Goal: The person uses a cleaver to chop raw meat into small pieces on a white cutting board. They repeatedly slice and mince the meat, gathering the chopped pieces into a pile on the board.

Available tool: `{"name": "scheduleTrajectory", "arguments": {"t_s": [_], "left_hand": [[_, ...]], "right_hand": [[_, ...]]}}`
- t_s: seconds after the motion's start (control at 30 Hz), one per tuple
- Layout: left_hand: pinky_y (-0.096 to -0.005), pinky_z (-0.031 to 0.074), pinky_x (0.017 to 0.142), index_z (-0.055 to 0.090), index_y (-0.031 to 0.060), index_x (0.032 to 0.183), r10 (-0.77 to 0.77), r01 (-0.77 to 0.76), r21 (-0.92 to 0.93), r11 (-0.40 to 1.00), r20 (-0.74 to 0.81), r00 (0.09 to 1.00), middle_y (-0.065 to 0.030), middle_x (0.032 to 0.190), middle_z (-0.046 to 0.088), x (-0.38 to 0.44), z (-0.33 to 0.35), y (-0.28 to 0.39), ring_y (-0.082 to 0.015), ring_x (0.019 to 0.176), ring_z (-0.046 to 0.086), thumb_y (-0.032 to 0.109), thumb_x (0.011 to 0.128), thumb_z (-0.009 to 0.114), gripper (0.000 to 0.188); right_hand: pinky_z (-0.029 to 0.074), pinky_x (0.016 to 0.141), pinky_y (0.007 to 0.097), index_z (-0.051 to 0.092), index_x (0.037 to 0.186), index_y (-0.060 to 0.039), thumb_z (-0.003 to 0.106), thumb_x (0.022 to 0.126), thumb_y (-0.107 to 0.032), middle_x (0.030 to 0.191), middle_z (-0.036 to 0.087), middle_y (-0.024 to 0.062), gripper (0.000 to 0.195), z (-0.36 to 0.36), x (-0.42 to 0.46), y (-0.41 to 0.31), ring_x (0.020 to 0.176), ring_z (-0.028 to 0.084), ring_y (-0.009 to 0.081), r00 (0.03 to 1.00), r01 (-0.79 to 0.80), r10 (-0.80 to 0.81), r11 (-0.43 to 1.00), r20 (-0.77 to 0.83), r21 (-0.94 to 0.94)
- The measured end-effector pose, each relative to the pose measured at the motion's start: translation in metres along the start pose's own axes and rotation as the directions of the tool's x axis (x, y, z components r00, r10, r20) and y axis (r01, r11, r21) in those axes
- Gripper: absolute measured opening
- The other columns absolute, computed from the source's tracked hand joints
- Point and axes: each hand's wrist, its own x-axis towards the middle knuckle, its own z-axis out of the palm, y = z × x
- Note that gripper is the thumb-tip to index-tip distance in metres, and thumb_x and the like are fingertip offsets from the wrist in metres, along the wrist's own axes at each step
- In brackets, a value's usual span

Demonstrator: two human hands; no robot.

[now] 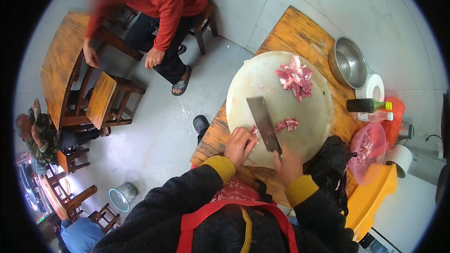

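A round, pale chopping board [246, 77] lies on a worn wooden table [281, 31]. My right hand [289, 163] grips the handle of a cleaver [263, 123], whose broad blade reaches over the board. On the board's near left part, my left hand [242, 144] has its fingers bent around a small piece of raw meat [255, 131], just left of the blade. Several cut bits of meat [287, 124] sit right of the cleaver. Farther off, a larger heap of raw meat chunks [296, 77] rests on the board.
Along the right stand a steel bowl [348, 63], a dark bottle [364, 105], a clear bottle [374, 116], a pink bowl of minced meat [376, 161], a black plastic bag [330, 161] and a yellow crate [372, 200]. A person in red [165, 10] sits across the floor, near a wooden stool [102, 98].
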Motion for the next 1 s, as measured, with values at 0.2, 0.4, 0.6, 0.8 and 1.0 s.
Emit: {"name": "scheduleTrajectory", "arguments": {"t_s": [0.2,0.4,0.6,0.8,1.0], "left_hand": [[-0.0404,0.047,0.077,0.059,0.0001,0.084,0.084,-0.08,0.104,0.991,-0.032,0.996,-0.0127,0.089,0.058,0.005,0.011,-0.009,-0.0332,0.086,0.056,0.003,0.08,0.071,0.013],[-0.0407,0.047,0.077,0.058,-0.0005,0.084,0.105,-0.101,0.12,0.988,-0.03,0.994,-0.0137,0.089,0.057,0.005,0.013,-0.005,-0.0338,0.085,0.055,0.002,0.079,0.071,0.014],[-0.0412,0.047,0.077,0.057,-0.0001,0.084,0.021,-0.013,0.147,0.989,-0.055,0.998,-0.0137,0.091,0.057,-0.005,0.021,-0.016,-0.034,0.088,0.055,0.003,0.08,0.07,0.015],[-0.0403,0.047,0.079,0.057,0.0002,0.088,0.061,-0.055,0.172,0.984,-0.028,0.998,-0.0138,0.093,0.058,-0.004,0.021,-0.011,-0.0337,0.09,0.056,0.003,0.08,0.069,0.015],[-0.038,0.048,0.086,0.061,0.0016,0.1,0.068,-0.072,0.162,0.984,0.032,0.997,-0.0134,0.104,0.059,-0.002,-0.007,0.002,-0.0332,0.101,0.056,0.008,0.079,0.071,0.024]], "right_hand": [[0.049,0.065,0.0545,0.054,0.12,-0.0058,0.058,0.093,-0.02,0.075,0.064,0.0269,0.031,0.029,-0.013,0.01,0.072,0.063,0.0482,0.998,-0.03,0.033,0.999,0.056,-0.045],[0.048,0.064,0.0548,0.054,0.118,-0.0001,0.057,0.093,-0.022,0.074,0.064,0.0273,0.033,0.043,0.096,-0.041,0.072,0.063,0.0475,0.998,0.042,-0.044,0.998,-0.037,-0.046],[0.048,0.066,0.0549,0.055,0.123,-0.001,0.062,0.09,-0.02,0.077,0.063,0.0264,0.038,0.012,0.029,-0.015,0.073,0.061,0.0486,0.997,0.067,-0.068,0.997,0.037,0.028],[0.048,0.065,0.0553,0.055,0.123,-0.0029,0.06,0.092,-0.022,0.078,0.064,0.0261,0.037,0.036,0.002,-0.003,0.073,0.063,0.0472,0.995,-0.065,0.066,0.998,0.076,-0.022],[0.05,0.066,0.0529,0.057,0.121,0.0018,0.062,0.09,-0.022,0.076,0.065,0.0276,0.039,0.046,0.103,-0.039,0.073,0.064,0.0453,0.993,0.095,-0.095,0.995,-0.07,0.003]]}}
